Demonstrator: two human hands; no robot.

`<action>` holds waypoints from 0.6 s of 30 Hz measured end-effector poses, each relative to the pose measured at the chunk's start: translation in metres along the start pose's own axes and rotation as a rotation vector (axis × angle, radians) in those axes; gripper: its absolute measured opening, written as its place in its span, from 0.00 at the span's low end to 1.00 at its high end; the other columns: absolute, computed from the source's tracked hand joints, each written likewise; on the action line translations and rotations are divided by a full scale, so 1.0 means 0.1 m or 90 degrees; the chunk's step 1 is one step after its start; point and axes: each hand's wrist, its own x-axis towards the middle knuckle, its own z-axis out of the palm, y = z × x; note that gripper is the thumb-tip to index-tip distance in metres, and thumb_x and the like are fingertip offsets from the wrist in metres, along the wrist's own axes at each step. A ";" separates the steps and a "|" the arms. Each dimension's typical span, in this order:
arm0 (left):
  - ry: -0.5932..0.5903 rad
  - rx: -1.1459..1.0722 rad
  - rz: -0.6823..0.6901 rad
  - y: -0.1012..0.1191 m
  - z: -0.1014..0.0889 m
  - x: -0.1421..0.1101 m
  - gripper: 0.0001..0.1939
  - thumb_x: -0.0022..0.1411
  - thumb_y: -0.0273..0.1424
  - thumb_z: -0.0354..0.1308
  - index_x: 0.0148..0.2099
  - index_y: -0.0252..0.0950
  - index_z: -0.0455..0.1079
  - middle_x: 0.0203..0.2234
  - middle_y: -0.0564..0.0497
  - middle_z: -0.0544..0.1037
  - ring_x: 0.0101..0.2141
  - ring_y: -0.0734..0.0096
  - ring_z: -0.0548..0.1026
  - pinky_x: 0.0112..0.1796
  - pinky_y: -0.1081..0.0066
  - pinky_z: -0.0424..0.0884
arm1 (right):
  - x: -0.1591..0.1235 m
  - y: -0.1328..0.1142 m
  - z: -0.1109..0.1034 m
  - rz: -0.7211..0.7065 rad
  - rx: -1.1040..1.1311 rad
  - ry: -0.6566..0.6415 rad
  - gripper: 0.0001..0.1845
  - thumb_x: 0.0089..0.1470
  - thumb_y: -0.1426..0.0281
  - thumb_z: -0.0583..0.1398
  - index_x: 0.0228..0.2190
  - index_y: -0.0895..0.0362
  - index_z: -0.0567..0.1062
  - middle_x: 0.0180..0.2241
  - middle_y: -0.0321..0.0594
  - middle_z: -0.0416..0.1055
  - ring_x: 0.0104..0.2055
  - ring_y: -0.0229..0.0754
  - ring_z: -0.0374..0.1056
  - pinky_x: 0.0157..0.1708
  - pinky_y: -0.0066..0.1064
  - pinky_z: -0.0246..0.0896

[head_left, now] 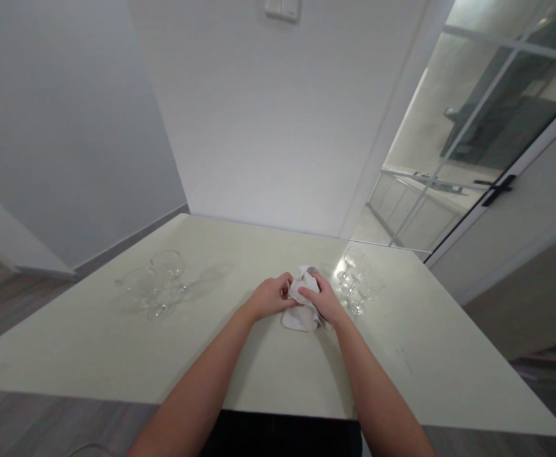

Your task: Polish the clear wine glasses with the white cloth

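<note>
A crumpled white cloth [301, 317] is bunched between my two hands above the table. My right hand [324, 299] is closed round the cloth from the right, its thumb pressed across the front. From the left, my left hand [271, 297] curls its fingers round what looks like the stem or foot of a wine glass [285, 292]; the cloth and fingers hide most of it. Several clear stemmed glasses [354, 279] are grouped just right of my right hand. Farther off on the left stand more clear stemmed glasses [166, 266], apart from my left hand.
The pale table [268, 374] reaches a white wall panel [268, 127] with a switch [282, 9] at the top. To the right is a glazed door with a black handle [499, 189]. A grey wall [68, 127] rises at the left.
</note>
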 end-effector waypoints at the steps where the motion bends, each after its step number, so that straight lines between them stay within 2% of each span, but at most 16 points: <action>1: -0.009 -0.045 -0.007 -0.01 0.00 0.00 0.20 0.49 0.44 0.64 0.38 0.38 0.64 0.22 0.56 0.72 0.24 0.74 0.69 0.25 0.76 0.58 | -0.01 -0.02 0.00 -0.025 -0.015 0.004 0.24 0.43 0.61 0.66 0.42 0.55 0.70 0.39 0.39 0.70 0.40 0.43 0.66 0.43 0.35 0.61; 3: -0.022 -0.137 -0.031 -0.03 0.00 0.01 0.19 0.49 0.43 0.64 0.37 0.37 0.64 0.22 0.57 0.71 0.23 0.75 0.67 0.24 0.77 0.59 | -0.03 -0.05 0.00 -0.078 -0.039 0.004 0.28 0.42 0.63 0.67 0.45 0.55 0.68 0.42 0.40 0.69 0.43 0.44 0.65 0.45 0.35 0.61; 5: -0.034 -0.212 -0.065 -0.04 0.00 0.01 0.22 0.47 0.42 0.65 0.38 0.36 0.62 0.23 0.57 0.70 0.22 0.77 0.66 0.23 0.77 0.59 | -0.05 -0.06 0.01 -0.119 -0.064 0.000 0.27 0.43 0.63 0.67 0.45 0.56 0.68 0.43 0.41 0.68 0.44 0.44 0.65 0.46 0.35 0.60; 8: -0.044 -0.244 -0.091 -0.03 0.00 0.01 0.27 0.47 0.43 0.65 0.44 0.37 0.60 0.23 0.58 0.70 0.19 0.78 0.65 0.21 0.77 0.59 | -0.06 -0.05 0.02 -0.149 -0.093 -0.002 0.24 0.46 0.64 0.65 0.46 0.56 0.70 0.42 0.41 0.69 0.44 0.45 0.65 0.45 0.35 0.60; 10: -0.027 -0.174 -0.063 0.00 0.01 0.00 0.29 0.48 0.44 0.64 0.47 0.38 0.59 0.25 0.57 0.72 0.21 0.75 0.68 0.23 0.76 0.61 | -0.05 -0.04 0.02 -0.146 -0.104 0.002 0.22 0.47 0.64 0.64 0.45 0.56 0.71 0.41 0.41 0.70 0.43 0.44 0.66 0.44 0.35 0.61; 13: 0.005 0.055 -0.008 0.05 0.03 -0.03 0.31 0.49 0.46 0.63 0.52 0.39 0.59 0.28 0.51 0.76 0.28 0.65 0.75 0.27 0.74 0.63 | -0.03 -0.04 0.01 -0.109 -0.112 -0.005 0.17 0.48 0.64 0.63 0.40 0.56 0.74 0.38 0.40 0.71 0.40 0.44 0.66 0.43 0.35 0.61; 15: 0.002 0.196 0.014 0.07 0.04 -0.05 0.33 0.51 0.48 0.61 0.56 0.39 0.59 0.29 0.49 0.77 0.31 0.60 0.77 0.29 0.72 0.63 | -0.02 -0.03 0.01 -0.050 -0.069 -0.026 0.14 0.48 0.63 0.62 0.38 0.56 0.74 0.36 0.38 0.72 0.38 0.43 0.67 0.40 0.34 0.62; 18: -0.019 0.301 0.051 0.07 0.08 -0.07 0.33 0.55 0.49 0.58 0.59 0.40 0.57 0.29 0.48 0.79 0.32 0.59 0.78 0.31 0.72 0.64 | -0.02 -0.03 0.01 0.098 0.091 -0.041 0.17 0.47 0.59 0.63 0.38 0.55 0.74 0.34 0.37 0.74 0.35 0.42 0.68 0.35 0.31 0.63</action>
